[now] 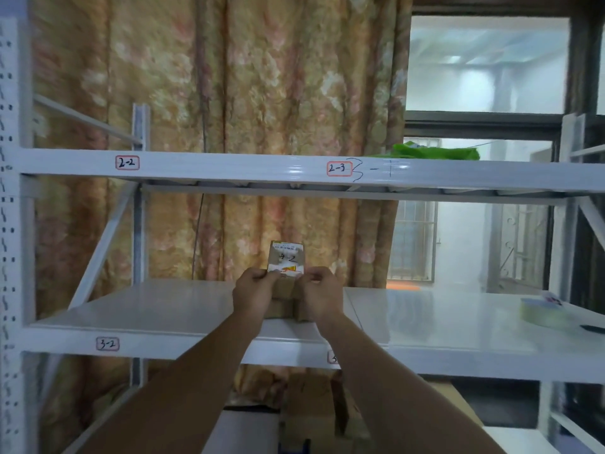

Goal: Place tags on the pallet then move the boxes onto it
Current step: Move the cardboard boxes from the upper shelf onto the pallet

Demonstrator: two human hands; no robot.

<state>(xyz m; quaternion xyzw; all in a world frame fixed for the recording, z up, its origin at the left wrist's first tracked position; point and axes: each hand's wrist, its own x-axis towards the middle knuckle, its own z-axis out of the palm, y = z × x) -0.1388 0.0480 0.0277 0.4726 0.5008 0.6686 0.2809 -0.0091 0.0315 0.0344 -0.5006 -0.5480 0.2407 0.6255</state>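
A small brown cardboard box (284, 291) stands on the white middle shelf (163, 309). A white tag (286, 258) with handwritten "4-2" and an orange mark rises upright above the box. My left hand (253, 294) pinches the tag's lower left corner and covers the box's left side. My right hand (322, 294) pinches the lower right corner and covers the right side. The box's lower front shows between my wrists. More cardboard boxes (311, 398) sit on the level below.
Red-framed labels mark the shelf beams: "2-2" (127, 162), "2-3" (339, 168), "3-2" (107, 344). A tape roll (540, 311) and a dark pen (592, 328) lie at the shelf's right end. A green bag (435, 153) rests on the upper shelf. A patterned curtain (245, 93) hangs behind.
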